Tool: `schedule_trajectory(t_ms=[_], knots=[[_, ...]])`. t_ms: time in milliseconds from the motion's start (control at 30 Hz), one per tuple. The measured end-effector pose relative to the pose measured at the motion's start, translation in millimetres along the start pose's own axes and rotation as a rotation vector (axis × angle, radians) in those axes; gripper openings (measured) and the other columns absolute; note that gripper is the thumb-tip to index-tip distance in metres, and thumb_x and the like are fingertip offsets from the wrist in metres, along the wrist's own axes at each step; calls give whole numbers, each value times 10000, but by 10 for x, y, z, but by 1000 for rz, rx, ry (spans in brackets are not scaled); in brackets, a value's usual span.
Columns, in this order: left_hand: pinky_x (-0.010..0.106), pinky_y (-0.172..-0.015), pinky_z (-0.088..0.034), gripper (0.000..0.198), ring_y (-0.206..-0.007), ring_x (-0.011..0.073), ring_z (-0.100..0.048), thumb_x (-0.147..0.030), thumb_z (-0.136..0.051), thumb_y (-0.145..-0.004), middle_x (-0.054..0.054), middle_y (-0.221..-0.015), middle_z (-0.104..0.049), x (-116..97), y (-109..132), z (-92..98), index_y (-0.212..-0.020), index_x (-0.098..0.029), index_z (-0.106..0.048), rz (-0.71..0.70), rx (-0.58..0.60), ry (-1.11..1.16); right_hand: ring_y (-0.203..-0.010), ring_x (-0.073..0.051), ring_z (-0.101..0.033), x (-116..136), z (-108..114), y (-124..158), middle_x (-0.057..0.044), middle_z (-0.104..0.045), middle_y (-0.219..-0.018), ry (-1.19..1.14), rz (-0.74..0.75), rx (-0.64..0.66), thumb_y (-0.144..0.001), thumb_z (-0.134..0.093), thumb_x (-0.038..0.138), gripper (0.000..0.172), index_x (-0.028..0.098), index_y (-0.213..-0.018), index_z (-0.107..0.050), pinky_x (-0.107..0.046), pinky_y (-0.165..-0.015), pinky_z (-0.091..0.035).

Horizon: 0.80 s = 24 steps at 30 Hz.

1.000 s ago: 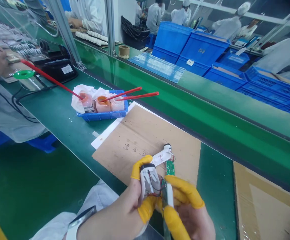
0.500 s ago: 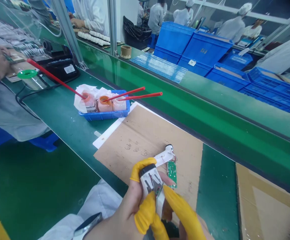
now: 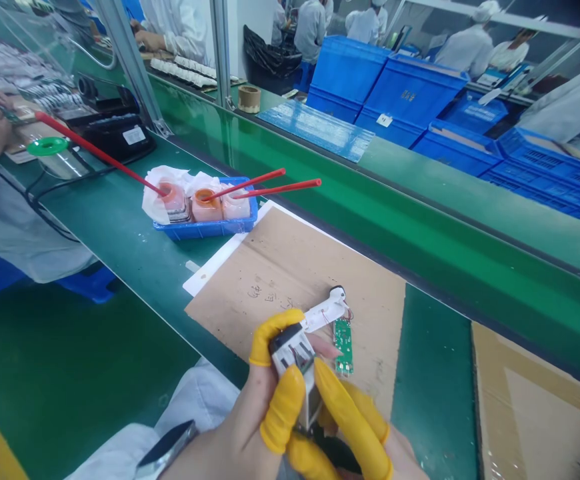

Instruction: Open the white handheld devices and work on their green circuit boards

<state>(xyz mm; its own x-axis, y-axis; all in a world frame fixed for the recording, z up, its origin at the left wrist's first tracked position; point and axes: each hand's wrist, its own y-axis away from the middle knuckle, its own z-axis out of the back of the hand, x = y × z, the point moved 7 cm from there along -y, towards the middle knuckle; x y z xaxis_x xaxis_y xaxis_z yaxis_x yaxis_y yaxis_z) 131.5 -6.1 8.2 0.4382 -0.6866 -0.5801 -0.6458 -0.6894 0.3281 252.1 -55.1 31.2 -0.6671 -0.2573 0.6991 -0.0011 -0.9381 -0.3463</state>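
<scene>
Heads up, the left hand [image 3: 235,443] and right hand [image 3: 400,457] are both clamped on a white plastic housing [image 3: 293,357] right over the cardboard sheet [image 3: 290,267], so one slip or hard tug could snap the thin red wires [image 3: 349,313] by the green circuit board [image 3: 343,345] lying on it.

There go your glossy yellow latex finger cots [image 3: 283,408] on a smooth white plastic housing [image 3: 290,352]! Just beside them, a shiny green circuit board [image 3: 343,345] sits on rough, matt brown cardboard [image 3: 280,267], and up ahead, a blue plastic tray [image 3: 205,230] holds soft, crumpled paper tissue [image 3: 156,203].
</scene>
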Motion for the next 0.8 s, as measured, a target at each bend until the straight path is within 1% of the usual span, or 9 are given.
schedule_trajectory(t_ms=[67,133,200,267,367,433,533,667,800], knots=[[381,-957,-468,438,-1081,237,-599,-457,-530,-886,57,-1098,-688,-5,-40,32,-1297,-304,-507,-20,-38,14,-666,-238,-704,30,-6,-92,39,-727,-845,35,44,12,-835,-661,290,715,439,-1432,-298,-303,-460,-599],[396,-982,-454,428,-1081,238,-607,-534,-505,-874,55,-1047,-706,22,-90,22,-1209,-280,-588,-3,-44,69,-823,-258,-706,71,-1,-191,16,-725,-982,76,94,28,-847,-650,310,671,422,-1425,-327,-353,-638,-621],[408,-995,-447,443,-1064,238,-625,-598,-545,-821,42,-978,-722,62,-136,8,-1100,-270,-649,49,-71,152,-979,-275,-669,152,16,-282,2,-695,-1109,132,191,30,-853,-647,310,630,376,-1416,-371,-410,-814,-571],[398,-1018,-429,428,-1066,228,-631,-596,-643,-750,17,-954,-728,78,-168,4,-1040,-282,-664,94,-121,220,-1064,-260,-627,261,39,-344,-17,-692,-1125,199,330,-5,-862,-636,245,632,281,-1431,-364,-412,-893,-493],[391,-1040,-407,502,-1109,238,-610,-599,-729,-656,20,-978,-726,23,-197,-11,-1019,-261,-655,94,-159,224,-1089,-234,-597,347,40,-389,-41,-696,-1115,275,454,-63,-865,-610,170,648,178,-1447,-323,-390,-872,-433],[416,-1035,-408,580,-1142,269,-587,-624,-730,-632,52,-999,-719,-24,-205,-33,-1041,-224,-638,89,-156,195,-1087,-236,-599,323,5,-416,-34,-666,-1182,288,429,-31,-880,-588,199,586,205,-1425,-372,-399,-872,-422],[441,-1034,-399,588,-1181,282,-555,-607,-687,-700,75,-1044,-702,-75,-203,-79,-1118,-204,-596,96,-125,147,-1054,-226,-616,318,1,-431,-18,-665,-1182,282,417,-5,-903,-546,203,485,220,-1377,-443,-402,-879,-411],[460,-1057,-363,591,-1229,275,-513,-616,-582,-789,82,-1116,-668,-96,-208,-165,-1220,-215,-529,112,-44,112,-1070,-228,-576,400,66,-434,-54,-715,-1056,279,486,-48,-880,-590,156,603,176,-1432,-347,-396,-853,-400],[474,-1074,-342,635,-1257,284,-483,-618,-593,-779,90,-1171,-638,-71,-215,-164,-1261,-221,-480,105,-75,99,-1052,-241,-558,413,77,-454,-64,-716,-1037,335,481,-43,-882,-599,158,655,171,-1458,-287,-390,-822,-394]])
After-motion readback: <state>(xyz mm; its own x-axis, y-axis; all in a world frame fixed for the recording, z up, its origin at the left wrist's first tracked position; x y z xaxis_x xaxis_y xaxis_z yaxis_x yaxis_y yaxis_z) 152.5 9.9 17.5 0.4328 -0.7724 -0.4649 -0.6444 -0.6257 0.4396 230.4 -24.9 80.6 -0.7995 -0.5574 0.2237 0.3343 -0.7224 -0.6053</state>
